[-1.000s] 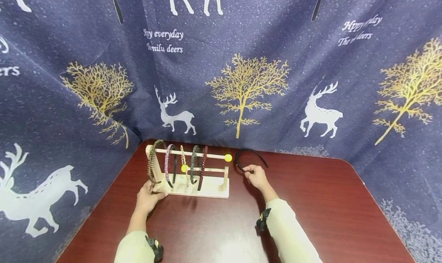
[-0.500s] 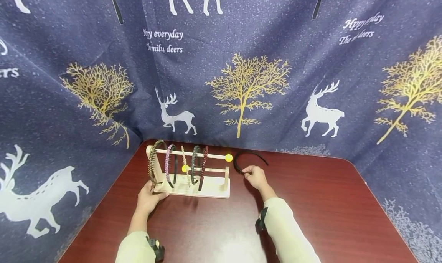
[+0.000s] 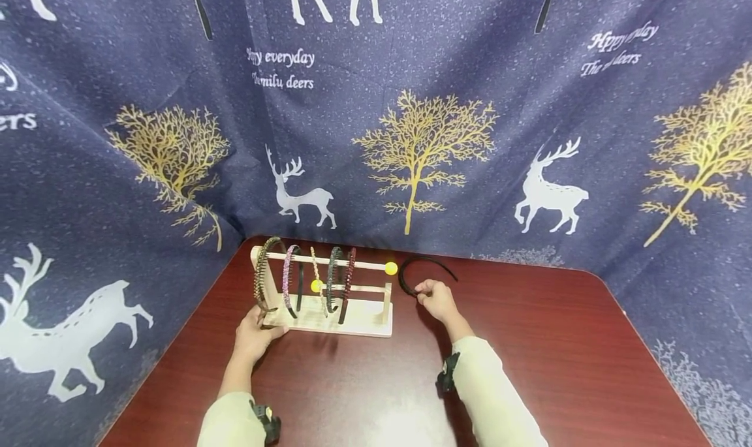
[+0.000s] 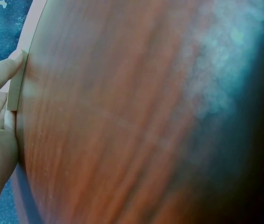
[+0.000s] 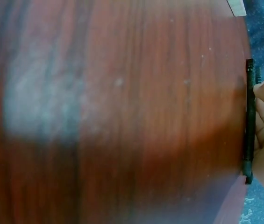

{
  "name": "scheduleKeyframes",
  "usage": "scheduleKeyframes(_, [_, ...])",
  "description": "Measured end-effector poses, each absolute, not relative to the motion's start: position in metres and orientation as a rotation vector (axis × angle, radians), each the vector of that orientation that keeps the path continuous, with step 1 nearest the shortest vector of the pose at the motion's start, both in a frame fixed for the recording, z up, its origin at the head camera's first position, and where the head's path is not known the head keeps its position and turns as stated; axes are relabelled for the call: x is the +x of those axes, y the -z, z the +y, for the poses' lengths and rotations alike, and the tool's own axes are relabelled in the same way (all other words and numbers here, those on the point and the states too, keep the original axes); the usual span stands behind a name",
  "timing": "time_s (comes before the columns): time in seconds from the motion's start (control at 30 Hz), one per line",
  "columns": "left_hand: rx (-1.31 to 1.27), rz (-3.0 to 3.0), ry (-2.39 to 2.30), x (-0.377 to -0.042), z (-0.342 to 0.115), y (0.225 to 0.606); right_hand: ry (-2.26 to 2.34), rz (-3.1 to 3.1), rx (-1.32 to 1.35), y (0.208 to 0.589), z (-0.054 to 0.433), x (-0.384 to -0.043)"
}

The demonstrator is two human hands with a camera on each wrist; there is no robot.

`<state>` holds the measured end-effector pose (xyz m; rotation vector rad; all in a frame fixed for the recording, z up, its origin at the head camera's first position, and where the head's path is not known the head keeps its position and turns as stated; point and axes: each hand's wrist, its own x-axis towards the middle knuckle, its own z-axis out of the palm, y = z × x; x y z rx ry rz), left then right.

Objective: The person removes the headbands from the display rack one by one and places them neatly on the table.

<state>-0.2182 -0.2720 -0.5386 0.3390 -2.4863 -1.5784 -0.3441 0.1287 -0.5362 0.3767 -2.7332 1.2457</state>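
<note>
My left hand (image 3: 251, 336) grips the left front corner of a pale wooden headband stand (image 3: 367, 318); in the left wrist view the thumb lies along the base's edge (image 4: 16, 91). Over the stand's upper bar hang a gold-brown headband (image 3: 259, 277), a pink one (image 3: 286, 280), a dark green one (image 3: 331, 280) and a dark red one (image 3: 349, 282). A slim cream beaded headband (image 3: 314, 264) hangs among them, slanted. To the stand's right, my right hand (image 3: 436, 301) pinches a black toothed headband (image 3: 402, 278) near one end, thumb in front. The right wrist view shows this black headband (image 5: 250, 116) edge-on.
Yellow balls cap the upper bar (image 3: 391, 269) and the lower bar (image 3: 317, 286). The reddish-brown table (image 3: 546, 355) runs back to a dark blue cloth (image 3: 376, 192) printed with deer and trees. Black wrist cameras sit on both cream sleeves (image 3: 493, 388).
The black headband has turned slightly in my right hand, its curve swinging a little to the left. My left hand and the stand keep their place.
</note>
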Motion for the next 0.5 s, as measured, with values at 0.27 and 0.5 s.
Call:
scheduleKeyframes(0.27, [0.337,-2.476,1.579,-0.218,-0.272,0.539,-1.304,-2.679,0.353,0.529,0.130,-0.337])
scheduleKeyframes(0.5, [0.337,-2.479,1.575,-0.220,-0.272,0.540,-1.287,-2.665,0.440,0.516,0.131,-0.327])
